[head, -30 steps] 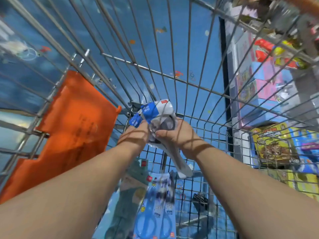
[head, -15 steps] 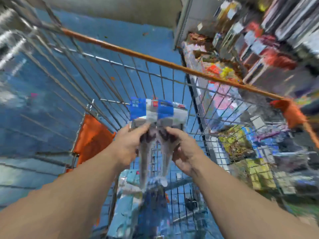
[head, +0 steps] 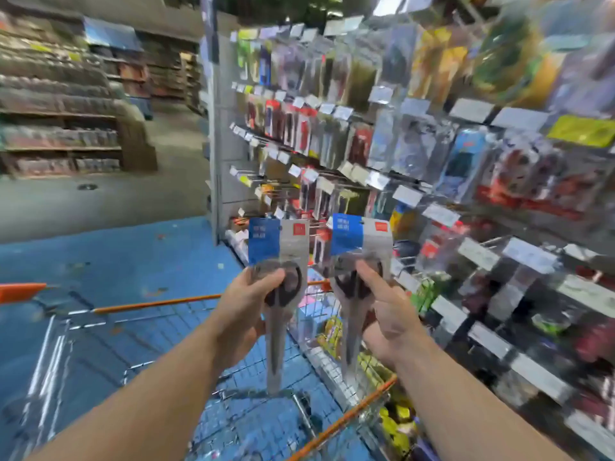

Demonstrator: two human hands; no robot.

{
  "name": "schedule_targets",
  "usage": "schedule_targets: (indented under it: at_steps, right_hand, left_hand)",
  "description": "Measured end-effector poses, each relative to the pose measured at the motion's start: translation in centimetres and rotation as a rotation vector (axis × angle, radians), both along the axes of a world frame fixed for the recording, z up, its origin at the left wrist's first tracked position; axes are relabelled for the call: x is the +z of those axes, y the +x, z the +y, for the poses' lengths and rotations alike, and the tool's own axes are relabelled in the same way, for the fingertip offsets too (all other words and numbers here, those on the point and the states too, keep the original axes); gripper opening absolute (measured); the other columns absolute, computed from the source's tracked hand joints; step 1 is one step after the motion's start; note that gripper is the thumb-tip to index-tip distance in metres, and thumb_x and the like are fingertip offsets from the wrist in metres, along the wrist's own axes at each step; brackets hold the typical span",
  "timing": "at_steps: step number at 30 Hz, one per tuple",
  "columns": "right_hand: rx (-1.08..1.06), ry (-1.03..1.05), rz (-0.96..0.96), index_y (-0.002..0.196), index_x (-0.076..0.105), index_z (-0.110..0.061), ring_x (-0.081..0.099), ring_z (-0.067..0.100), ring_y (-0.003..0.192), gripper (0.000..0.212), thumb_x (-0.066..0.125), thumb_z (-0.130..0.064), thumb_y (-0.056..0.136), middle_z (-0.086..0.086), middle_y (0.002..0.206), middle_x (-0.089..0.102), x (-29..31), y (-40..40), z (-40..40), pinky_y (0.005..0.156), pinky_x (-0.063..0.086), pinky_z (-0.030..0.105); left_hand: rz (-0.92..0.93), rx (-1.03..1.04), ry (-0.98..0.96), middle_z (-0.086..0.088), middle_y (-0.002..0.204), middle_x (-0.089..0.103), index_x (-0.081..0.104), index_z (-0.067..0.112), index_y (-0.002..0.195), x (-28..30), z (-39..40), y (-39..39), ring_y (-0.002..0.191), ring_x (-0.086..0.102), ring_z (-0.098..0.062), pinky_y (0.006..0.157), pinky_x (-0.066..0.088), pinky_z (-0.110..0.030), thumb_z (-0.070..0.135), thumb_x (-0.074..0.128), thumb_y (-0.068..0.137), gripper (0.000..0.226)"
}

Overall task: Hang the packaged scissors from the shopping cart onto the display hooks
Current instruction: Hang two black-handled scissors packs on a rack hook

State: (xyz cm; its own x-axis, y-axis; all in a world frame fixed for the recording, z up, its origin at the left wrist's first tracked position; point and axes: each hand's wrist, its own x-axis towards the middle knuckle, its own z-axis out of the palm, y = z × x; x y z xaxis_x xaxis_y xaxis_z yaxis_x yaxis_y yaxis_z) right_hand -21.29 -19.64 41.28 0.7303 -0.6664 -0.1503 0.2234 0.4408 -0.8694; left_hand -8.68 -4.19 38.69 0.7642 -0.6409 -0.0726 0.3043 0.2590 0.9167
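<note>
I hold two packs of scissors upright above the wire shopping cart point(head: 149, 305). My left hand point(head: 248, 304) grips one packaged scissors point(head: 283, 241), blue and grey card on top, dark handles under my thumb, blades pointing down. My right hand point(head: 386, 314) grips a second, matching packaged scissors point(head: 362, 237), with the forefinger stretched up along the handles. Both packs are side by side, a short gap apart, in front of the display hooks point(head: 332, 184) on the rack to the right. The whole view is motion-blurred.
The hook rack point(head: 466, 161) fills the right side, crowded with hanging packs and white price tags point(head: 404, 196). The cart's orange rim point(head: 339, 422) runs below my hands. Blue floor point(head: 116, 254) lies to the left, store shelving point(head: 63, 128) beyond it.
Both hands have lifted out of the cart; the bundle held together is now split, one pack in each hand. My view has swung up from the cart to the rack.
</note>
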Motion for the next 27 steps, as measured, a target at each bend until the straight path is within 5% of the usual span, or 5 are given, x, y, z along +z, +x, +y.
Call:
schedule_targets:
  at_steps: [3,10,14,18,27]
  right_hand:
    - [-0.14,-0.023,-0.047,0.132,0.061,0.004,0.075,0.035,0.101,0.044,0.07,-0.01,0.092,0.021,0.114,0.076,6.4,-7.2,-2.6,0.088,0.062,0.048]
    - [-0.438,-0.228,-0.018,0.116,0.069,-0.013,0.072,0.031,0.101,0.02,0.066,-0.009,0.096,0.014,0.11,0.075,16.2,-27.7,-8.0,0.092,0.057,0.049]
    - [-0.597,-0.231,0.021,0.143,0.047,-0.002,0.073,0.038,0.1,0.084,0.089,-0.019,0.072,0.027,0.126,0.069,18.2,-40.1,-8.9,0.084,0.056,0.057]
    - [-0.693,-0.306,0.049,0.123,0.056,0.01,0.058,0.042,0.095,0.089,0.094,-0.028,0.052,0.031,0.105,0.063,19.1,-51.4,-9.1,0.08,0.043,0.056]
    - [-0.832,-0.376,0.066,0.093,0.076,-0.006,0.069,0.027,0.072,0.012,0.067,-0.007,0.084,0.016,0.085,0.075,17.8,-74.1,-8.3,0.075,0.052,0.038]
  left_hand:
    - [-0.036,-0.12,-0.033,-0.005,0.076,0.073,0.067,0.016,0.096,6.8,-3.8,-5.3,0.057,0.069,-0.016,0.049,0.055,-0.031,0.014,0.06,0.096,0.007]
    - [-0.101,-0.431,-0.125,0.0,0.083,0.077,0.069,0.01,0.109,17.2,-13.4,-20.3,0.075,0.07,-0.015,0.063,0.05,-0.028,0.021,0.073,0.086,0.025]
    - [-0.132,-0.608,-0.144,-0.002,0.075,0.075,0.07,0.013,0.098,19.8,-17.4,-31.3,0.064,0.07,-0.015,0.046,0.052,-0.025,0.013,0.062,0.095,0.009]
    - [-0.141,-0.744,-0.146,-0.006,0.078,0.072,0.07,0.009,0.103,21.0,-19.9,-42.4,0.066,0.058,-0.025,0.057,0.039,-0.032,0.024,0.072,0.087,0.022]
    - [-0.131,-0.91,-0.068,0.001,0.068,0.074,0.072,0.019,0.082,19.1,-23.6,-65.2,0.05,0.066,-0.009,0.046,0.049,-0.022,0.009,0.062,0.094,0.018]
